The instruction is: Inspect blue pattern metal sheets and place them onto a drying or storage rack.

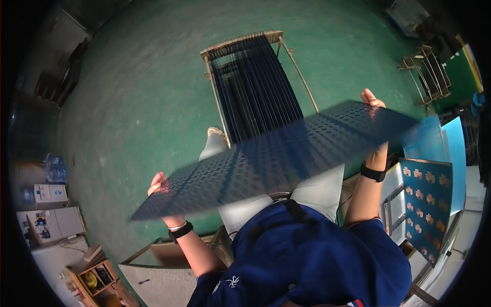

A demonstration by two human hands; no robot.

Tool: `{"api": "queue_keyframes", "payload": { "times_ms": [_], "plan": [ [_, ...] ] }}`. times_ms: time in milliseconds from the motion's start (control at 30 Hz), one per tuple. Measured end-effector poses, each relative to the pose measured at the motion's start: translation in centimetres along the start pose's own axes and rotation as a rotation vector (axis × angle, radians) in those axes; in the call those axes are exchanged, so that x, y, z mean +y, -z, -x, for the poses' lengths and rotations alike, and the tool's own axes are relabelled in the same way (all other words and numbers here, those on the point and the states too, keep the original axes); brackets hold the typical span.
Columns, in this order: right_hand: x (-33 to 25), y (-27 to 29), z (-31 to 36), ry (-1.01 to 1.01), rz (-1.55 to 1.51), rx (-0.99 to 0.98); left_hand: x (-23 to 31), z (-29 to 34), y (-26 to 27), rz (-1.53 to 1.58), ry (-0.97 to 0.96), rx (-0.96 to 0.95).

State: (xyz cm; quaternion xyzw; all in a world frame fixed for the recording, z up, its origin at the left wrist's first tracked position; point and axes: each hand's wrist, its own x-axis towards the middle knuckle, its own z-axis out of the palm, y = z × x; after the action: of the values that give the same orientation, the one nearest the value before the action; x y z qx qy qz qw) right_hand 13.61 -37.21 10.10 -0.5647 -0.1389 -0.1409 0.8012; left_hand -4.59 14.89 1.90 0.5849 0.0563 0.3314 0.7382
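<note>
A large thin dark blue sheet (266, 158) with rows of small patterned marks stretches across my front, tilted and slightly blurred. At its left end, my left hand (157, 185) grips the edge, fingertips showing above and the palm partly hidden. My right hand (373, 100) holds the opposite end, which sits higher and farther out. Just beyond the sheet stands a metal rack (243, 41) filled with several dark sheets (261, 87) standing side by side. The near end of the rack is hidden behind the held sheet.
To my right lean a blue sheet with copper-coloured shapes (427, 204) and light blue sheets (455, 148). Another rack (425, 77) stands far right. A worktable (158, 281) lies near my left side, beside a wooden compartment box (97, 276). A water bottle (55, 169) is far left.
</note>
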Motion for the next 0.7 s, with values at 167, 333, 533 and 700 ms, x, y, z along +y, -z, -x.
{"api": "queue_keyframes", "payload": {
  "times_ms": [167,333,533,700],
  "plan": [
    [0.6,-1.7,0.7,-0.405,-0.459,0.287,3.3,-0.6,-5.7,0.246,0.305,0.27],
    [-1.5,-6.0,2.3,-0.331,-0.167,0.238,3.4,-0.9,-5.6,0.455,0.329,0.202],
    [-1.1,-4.3,2.1,-0.683,-0.452,0.002,6.3,-1.9,-8.7,0.394,0.484,0.358],
    [0.3,-6.8,2.4,-0.795,-0.425,0.016,0.1,2.0,-1.0,0.542,0.353,-0.011]
  ]
}}
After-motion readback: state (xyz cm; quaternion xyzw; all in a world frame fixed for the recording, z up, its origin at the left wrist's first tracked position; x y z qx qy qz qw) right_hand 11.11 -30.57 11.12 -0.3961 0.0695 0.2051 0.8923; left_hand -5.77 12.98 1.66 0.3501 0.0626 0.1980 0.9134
